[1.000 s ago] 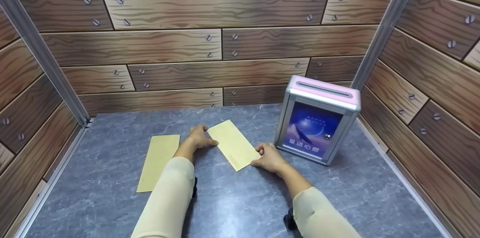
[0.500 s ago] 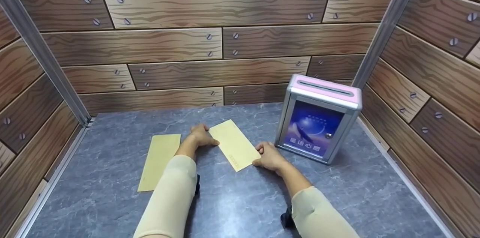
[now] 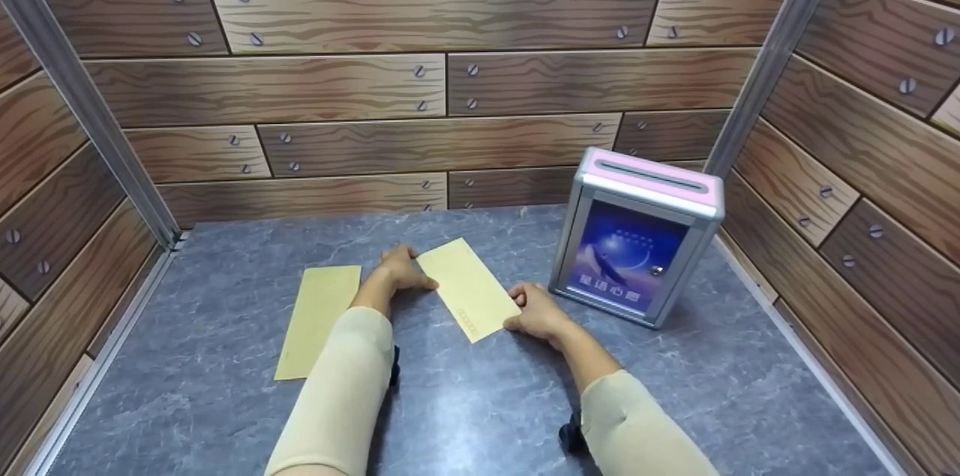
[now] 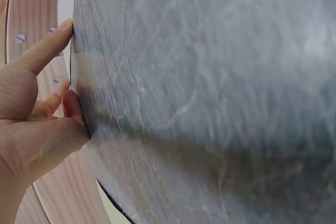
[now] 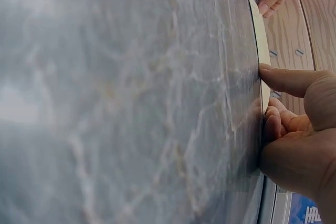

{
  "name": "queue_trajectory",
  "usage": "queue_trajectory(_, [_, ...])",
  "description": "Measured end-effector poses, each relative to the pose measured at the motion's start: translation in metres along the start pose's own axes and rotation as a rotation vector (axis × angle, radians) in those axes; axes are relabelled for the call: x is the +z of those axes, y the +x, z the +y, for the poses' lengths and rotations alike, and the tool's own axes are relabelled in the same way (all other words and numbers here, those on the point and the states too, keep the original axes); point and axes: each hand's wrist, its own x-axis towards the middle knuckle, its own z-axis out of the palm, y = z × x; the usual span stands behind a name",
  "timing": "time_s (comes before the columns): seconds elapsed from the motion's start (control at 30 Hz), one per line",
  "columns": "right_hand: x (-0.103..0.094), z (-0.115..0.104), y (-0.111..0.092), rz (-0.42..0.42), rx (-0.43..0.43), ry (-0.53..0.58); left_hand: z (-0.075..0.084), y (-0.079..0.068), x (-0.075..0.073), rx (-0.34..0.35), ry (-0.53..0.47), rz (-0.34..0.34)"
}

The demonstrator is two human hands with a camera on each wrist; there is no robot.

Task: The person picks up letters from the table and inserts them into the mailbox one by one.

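Note:
A pale yellow envelope (image 3: 468, 288) with a row of small printed boxes lies slantwise on the dark marbled tabletop in the head view. My left hand (image 3: 399, 270) pinches its far left corner, thumb along the long edge. At the opposite corner, my right hand (image 3: 538, 312) pinches it between thumb and fingers. From the right wrist, the envelope (image 5: 260, 40) appears as a thin strip, my right thumb (image 5: 289, 80) at its edge. The left wrist view shows my left hand (image 4: 37, 87) at the tabletop with its thumb extended.
A second yellow envelope (image 3: 319, 318) lies to the left, partly covered by my left sleeve (image 3: 334, 393). Right of my right hand stands a silver box (image 3: 637, 236) with a slotted pink top and a blue front panel. Wood-patterned walls (image 3: 330, 85) enclose the table (image 3: 225, 258).

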Motion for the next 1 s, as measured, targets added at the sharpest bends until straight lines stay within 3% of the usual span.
queue_trajectory(0.13, [-0.0007, -0.0017, 0.0001, -0.02, 0.005, 0.022, -0.0005, -0.0022, 0.0003, 0.005, -0.008, 0.005])
queue_trajectory(0.47, [-0.0068, 0.0058, 0.0021, -0.099, -0.011, 0.214, 0.0001, -0.0033, -0.0012, -0.009, -0.035, -0.02])
queue_trajectory(1.0, [-0.0079, 0.0077, 0.0007, -0.138, -0.071, 0.216, -0.0062, -0.0009, -0.0036, -0.001, -0.151, -0.039])
